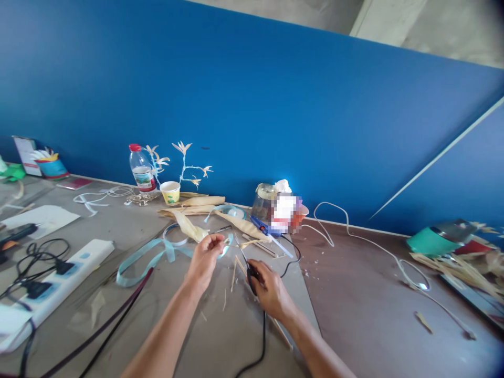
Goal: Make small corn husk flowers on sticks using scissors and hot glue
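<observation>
My left hand [207,257] is closed in a pinch on a light-blue tape strip [226,249], whose short end shows beyond the fingertips. My right hand [270,289] is wrapped round black-handled scissors [252,275]; their thin metal blades point up and left, close to the strip. Whether the blades touch it I cannot tell. A longer light-blue ribbon [129,270] loops over the table left of my left hand. Just beyond the hands lie dried corn husks [246,227] and a blue glue gun [264,227]. Thin sticks [233,275] lie between my hands.
A bottle [142,170] and a paper cup [170,194] with blue-stemmed husk flowers [183,149] stand by the blue partition [252,105]. A glass jar [263,202] is behind the glue gun. Left is a power strip [73,275] with cords; a white cable [378,249] crosses the right side.
</observation>
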Available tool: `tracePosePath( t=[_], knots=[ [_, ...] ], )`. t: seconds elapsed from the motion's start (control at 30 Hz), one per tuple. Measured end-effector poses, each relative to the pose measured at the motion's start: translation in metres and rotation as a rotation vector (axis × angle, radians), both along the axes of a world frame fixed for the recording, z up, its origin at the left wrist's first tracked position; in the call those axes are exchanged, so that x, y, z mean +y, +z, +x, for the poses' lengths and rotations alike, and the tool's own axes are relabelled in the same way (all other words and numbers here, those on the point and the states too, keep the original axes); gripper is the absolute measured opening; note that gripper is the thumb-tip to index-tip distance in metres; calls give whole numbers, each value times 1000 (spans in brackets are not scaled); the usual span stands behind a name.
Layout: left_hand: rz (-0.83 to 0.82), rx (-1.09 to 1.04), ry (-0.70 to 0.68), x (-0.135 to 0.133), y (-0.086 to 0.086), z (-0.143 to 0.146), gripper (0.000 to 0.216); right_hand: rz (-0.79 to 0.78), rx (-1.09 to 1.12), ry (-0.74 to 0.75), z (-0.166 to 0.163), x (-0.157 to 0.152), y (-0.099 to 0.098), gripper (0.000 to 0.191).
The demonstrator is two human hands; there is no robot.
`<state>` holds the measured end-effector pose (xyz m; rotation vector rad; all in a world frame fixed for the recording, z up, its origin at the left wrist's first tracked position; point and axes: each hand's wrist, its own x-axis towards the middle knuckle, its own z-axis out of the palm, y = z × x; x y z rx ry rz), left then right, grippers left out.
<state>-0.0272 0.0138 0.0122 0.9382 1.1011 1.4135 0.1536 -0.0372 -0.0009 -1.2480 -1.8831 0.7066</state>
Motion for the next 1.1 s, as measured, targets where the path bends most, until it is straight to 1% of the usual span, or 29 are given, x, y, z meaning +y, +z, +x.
tracePosePath(
  t=[0.2,0.37,0.53,0.63,0.73,0.8,0.93,1.0,1.1],
  knots=[
    [58,-116,53,-1,3,3,25,-55,54,1,-3,1,-5,38],
    [98,-147,39,-4,5,4,24,-166,204,17,-4,3,-14,37],
    [132,-101,54,-6,7,4,27,-245,335,36,-6,4,-16,31],
    [144,-59,73,-5,9,2,28,-271,370,21,-5,4,-14,28],
    [142,-27,94,-4,10,0,28,-291,396,12,-1,4,-9,28],
    [133,-20,92,-4,10,0,30,-266,354,10,3,3,-4,31],
    [91,-79,23,-4,9,2,34,-119,121,-11,7,-1,4,36],
    [68,-113,-11,-4,8,3,34,-51,43,-5,6,-3,8,36],
    [66,-140,-19,-3,8,3,32,31,-69,17,5,-6,15,37]
  ],
)
